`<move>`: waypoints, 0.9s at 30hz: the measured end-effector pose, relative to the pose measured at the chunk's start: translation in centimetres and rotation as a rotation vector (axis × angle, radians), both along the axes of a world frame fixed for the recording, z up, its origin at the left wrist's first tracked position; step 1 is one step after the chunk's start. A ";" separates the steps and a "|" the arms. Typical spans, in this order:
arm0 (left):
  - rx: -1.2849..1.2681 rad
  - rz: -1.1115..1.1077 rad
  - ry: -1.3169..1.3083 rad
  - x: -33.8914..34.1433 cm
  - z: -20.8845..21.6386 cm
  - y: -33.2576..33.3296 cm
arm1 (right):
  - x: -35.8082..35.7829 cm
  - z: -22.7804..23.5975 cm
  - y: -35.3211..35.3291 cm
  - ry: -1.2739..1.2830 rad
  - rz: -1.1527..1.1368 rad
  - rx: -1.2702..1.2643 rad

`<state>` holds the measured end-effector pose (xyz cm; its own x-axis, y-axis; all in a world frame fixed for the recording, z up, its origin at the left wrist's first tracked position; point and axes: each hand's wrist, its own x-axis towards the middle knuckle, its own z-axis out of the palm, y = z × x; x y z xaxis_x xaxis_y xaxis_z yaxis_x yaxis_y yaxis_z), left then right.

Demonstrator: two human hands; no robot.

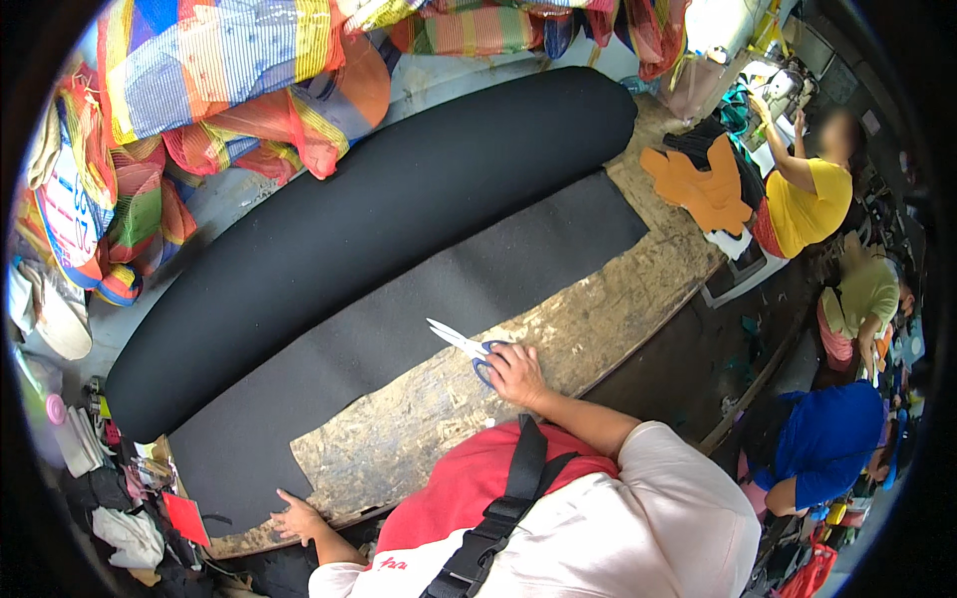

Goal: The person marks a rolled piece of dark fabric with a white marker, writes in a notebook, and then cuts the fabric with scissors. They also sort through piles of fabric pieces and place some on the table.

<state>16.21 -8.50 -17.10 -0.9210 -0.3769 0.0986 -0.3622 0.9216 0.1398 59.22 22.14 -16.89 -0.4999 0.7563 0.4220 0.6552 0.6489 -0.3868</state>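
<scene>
We see right hand (516, 377) grasping scissors (481, 361) at centre, partly over dark fabric (518, 264), left hand (297, 518) fingers spread, near left, black roll (399, 189) blocking far side, striped bags (214, 75) far left, orange pieces (698, 184) far right

Printed digits on a white sack (72, 214), script letters on a red-and-white shirt (608, 523)

The right hand (518, 377) hides part of the blue-handled scissors (467, 344).
</scene>
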 end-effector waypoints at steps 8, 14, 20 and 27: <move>0.027 0.003 -0.036 0.3 0.6 0.2 | -0.7 2.2 0.0 -0.172 -0.095 -0.262; 0.015 0.003 -0.050 0.6 1.2 0.7 | -0.7 5.4 0.1 -0.354 -0.070 -0.621; 0.022 -0.020 -0.082 0.7 1.5 0.6 | -2.0 5.5 1.1 0.240 0.152 -1.733; 0.121 -0.085 -0.159 0.5 1.8 -0.4 | -15.5 4.0 -2.8 0.372 0.771 -1.864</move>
<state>16.72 -8.92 -15.27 -0.9504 -0.2971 -0.0915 -0.3098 0.9297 0.1990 43.71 19.34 -12.92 -0.9499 0.0228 -0.3118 0.2466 -0.5585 -0.7920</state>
